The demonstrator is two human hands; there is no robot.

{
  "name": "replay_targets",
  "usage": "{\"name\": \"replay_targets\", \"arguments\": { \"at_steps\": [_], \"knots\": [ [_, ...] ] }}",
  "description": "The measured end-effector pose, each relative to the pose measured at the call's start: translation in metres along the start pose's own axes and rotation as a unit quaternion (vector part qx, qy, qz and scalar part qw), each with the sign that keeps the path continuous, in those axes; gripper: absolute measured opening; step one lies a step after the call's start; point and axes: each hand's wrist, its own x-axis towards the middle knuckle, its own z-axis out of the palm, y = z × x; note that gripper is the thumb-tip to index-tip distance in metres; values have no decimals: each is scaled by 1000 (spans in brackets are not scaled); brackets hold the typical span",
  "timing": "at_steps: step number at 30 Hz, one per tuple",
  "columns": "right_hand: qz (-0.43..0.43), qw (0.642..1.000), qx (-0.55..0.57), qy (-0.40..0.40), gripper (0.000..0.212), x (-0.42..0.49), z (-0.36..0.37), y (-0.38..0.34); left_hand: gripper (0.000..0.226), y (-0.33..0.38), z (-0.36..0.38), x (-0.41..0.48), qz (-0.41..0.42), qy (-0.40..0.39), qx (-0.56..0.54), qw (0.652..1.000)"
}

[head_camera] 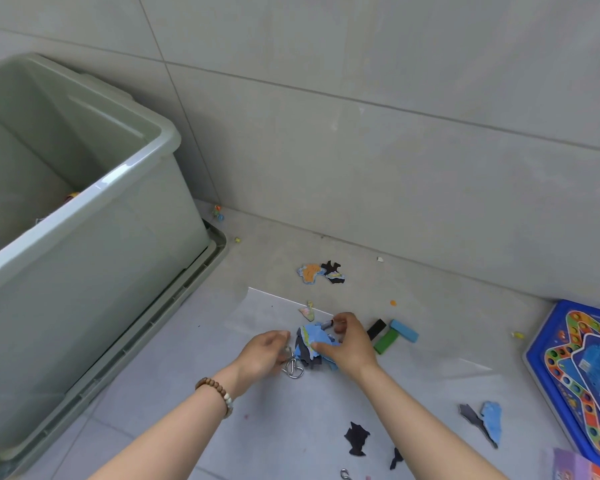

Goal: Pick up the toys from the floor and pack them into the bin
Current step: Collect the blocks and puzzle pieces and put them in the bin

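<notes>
Grey floor tiles (174, 382) held a pile of blue jigsaw pieces (313, 341), gripped by the right hand (349, 346); just beside, the left hand (262, 353) pinched a metal ring puzzle (292, 367). The green bin (125, 244) stood left.

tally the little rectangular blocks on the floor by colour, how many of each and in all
black block: 1
green block: 1
blue block: 1
total: 3
</notes>
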Motion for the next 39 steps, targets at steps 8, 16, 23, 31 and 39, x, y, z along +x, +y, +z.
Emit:
{"name": "replay_targets", "arguments": {
  "at_steps": [8,16,23,31,39],
  "knots": [
    [118,992,35,4,69,3,9,-14,29,1,5,3,-18,-23,-67,997],
    [89,989,108,-43,44,3,7,-12,24,-11,9,11,17,39,-80,996],
    [90,953,289,-30,40,6,-55,-2,13,1,17,18,66,92,-76,991],
    [89,923,371,59,38,0,-150,47,25,48,71,33,86,-31,40,995],
    [92,916,388,50,38,-11,-158,68,17,22,92,49,136,14,278,951]
  ]
}}
